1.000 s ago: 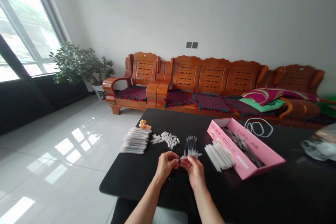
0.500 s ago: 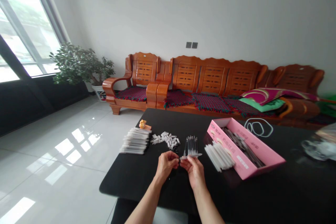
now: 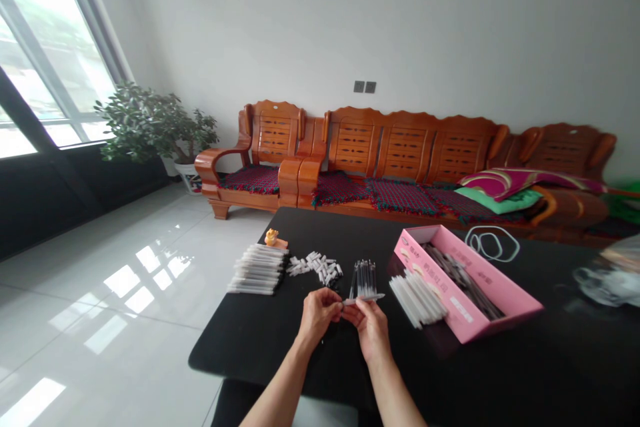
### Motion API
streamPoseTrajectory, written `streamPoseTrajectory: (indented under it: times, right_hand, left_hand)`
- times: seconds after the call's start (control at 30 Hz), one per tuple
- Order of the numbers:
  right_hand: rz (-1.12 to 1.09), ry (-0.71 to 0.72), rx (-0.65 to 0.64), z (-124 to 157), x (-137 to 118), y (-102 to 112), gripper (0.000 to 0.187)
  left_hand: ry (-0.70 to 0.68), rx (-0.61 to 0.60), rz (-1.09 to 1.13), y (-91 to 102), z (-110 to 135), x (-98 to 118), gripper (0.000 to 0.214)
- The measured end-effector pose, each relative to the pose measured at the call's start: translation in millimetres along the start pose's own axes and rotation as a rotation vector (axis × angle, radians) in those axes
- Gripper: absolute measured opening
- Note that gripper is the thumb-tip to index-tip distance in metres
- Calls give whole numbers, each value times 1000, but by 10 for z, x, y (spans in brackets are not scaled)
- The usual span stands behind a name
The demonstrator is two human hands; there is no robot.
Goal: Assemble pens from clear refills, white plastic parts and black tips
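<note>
My right hand (image 3: 371, 328) pinches a pen (image 3: 364, 299) with a pale, see-through barrel. It lies crosswise, its pointed tip to the right. At the pen's left end, my left hand (image 3: 319, 313) closes thumb and fingers; any small part between them is hidden. Just beyond the pen lies a row of dark-tipped pen refills (image 3: 365, 273). Left of these is a heap of short white pen caps (image 3: 323, 265), with small black pieces (image 3: 334, 285) at its near edge. A stack of capped white pens (image 3: 259, 270) lies further left.
On the black table (image 3: 250, 340), clear empty barrels (image 3: 417, 299) lie against a pink box (image 3: 465, 287) of dark sticks. A small orange figurine (image 3: 271, 236), a white cord loop (image 3: 493, 243) and a plastic bag (image 3: 607, 277) are also there. Wooden seats (image 3: 355, 147) stand behind.
My left hand has shifted slightly right, and the dark bit seen at its fingertips no longer shows at the pen's end. My right hand holds the pen almost unmoved.
</note>
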State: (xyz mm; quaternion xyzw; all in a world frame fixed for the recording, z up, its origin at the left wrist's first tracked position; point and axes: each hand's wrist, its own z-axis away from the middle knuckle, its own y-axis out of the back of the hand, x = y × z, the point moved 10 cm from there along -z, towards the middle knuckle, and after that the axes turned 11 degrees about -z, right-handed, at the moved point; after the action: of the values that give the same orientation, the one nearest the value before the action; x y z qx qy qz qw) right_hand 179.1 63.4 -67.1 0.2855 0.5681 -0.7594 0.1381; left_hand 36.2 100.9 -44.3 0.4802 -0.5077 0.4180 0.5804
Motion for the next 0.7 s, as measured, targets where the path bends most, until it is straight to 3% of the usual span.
streamPoseTrajectory:
  times: [0.27, 0.43, 0.7]
  right_hand:
    - [0, 3, -2, -13, 10, 15, 34]
    - [13, 8, 19, -19, 6, 34, 34]
    - [23, 16, 7, -27, 9, 41, 33]
  left_hand:
    - [2, 14, 18, 0, 24, 5, 23]
    - [36, 16, -154, 43, 45, -32, 41]
    - [24, 0, -130, -5, 39, -6, 23]
